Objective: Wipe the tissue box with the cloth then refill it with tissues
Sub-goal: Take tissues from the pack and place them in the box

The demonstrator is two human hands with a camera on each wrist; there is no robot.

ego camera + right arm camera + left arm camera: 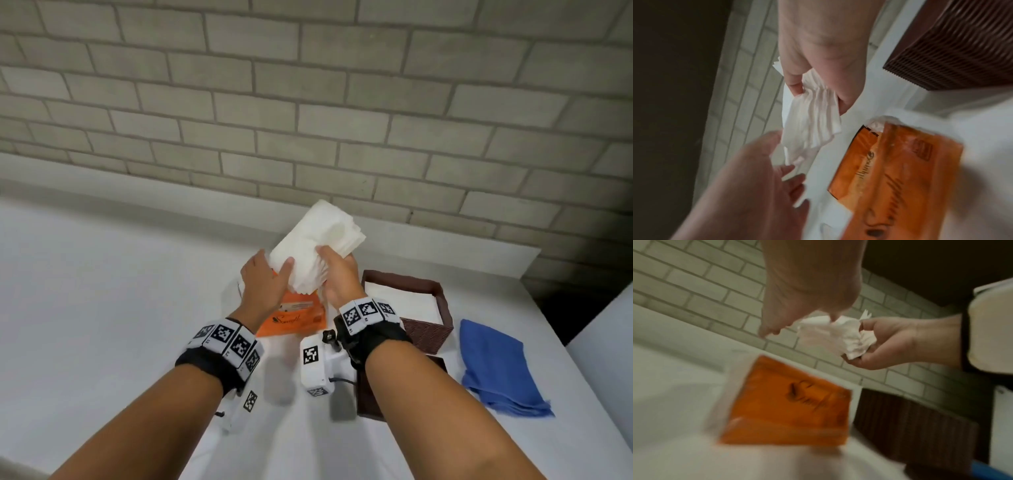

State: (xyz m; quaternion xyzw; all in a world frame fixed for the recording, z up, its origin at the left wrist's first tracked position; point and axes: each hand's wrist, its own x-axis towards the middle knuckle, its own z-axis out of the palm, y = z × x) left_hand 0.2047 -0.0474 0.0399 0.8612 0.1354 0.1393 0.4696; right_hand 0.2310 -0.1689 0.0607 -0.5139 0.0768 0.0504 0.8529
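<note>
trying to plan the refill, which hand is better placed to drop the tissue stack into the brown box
Right. The right hand grips the tissue stack and is nearer the brown box, which sits on its side; the left hand is farther away.

White table [102, 274], its far edge butted against a grey brick wall [308, 102]. Second white surface [606, 342] off the table's right edge, dark gap between. Dark brown flat piece [368, 401] near the table's front edge, partly hidden.
</note>
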